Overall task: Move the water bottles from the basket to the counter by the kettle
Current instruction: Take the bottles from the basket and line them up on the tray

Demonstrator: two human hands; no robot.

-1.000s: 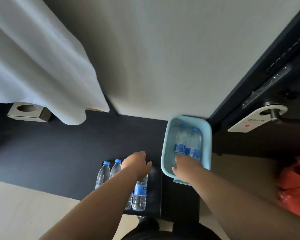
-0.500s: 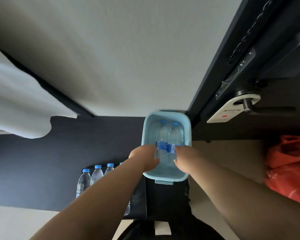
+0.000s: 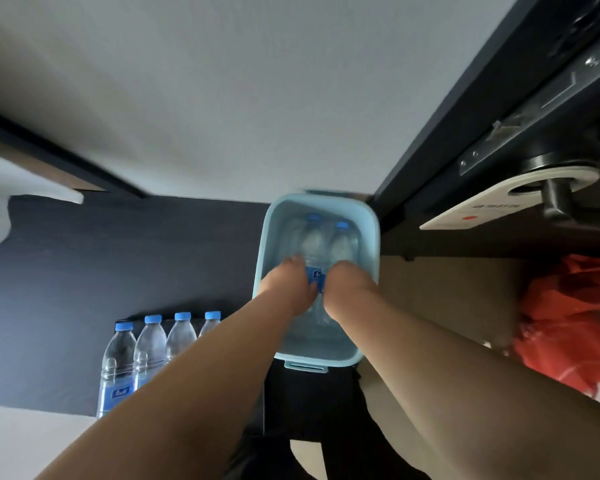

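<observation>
Reaching into the basket [image 3: 368, 237], we had the fingers [image 3: 291, 264] of left hand [image 3: 286, 287] and right hand [image 3: 349, 289] curled round two water bottles [image 3: 312, 242] lying inside, at the label band. Judged full: weighty, thin-walled, slick; mid-body hold best. Four other bottles [image 3: 149, 344] stood near-left.

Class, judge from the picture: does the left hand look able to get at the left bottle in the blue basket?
Probably yes. The blue basket is open-topped, and the left hand is inside it, fingers curled on the left bottle; nothing lies between them.
</observation>
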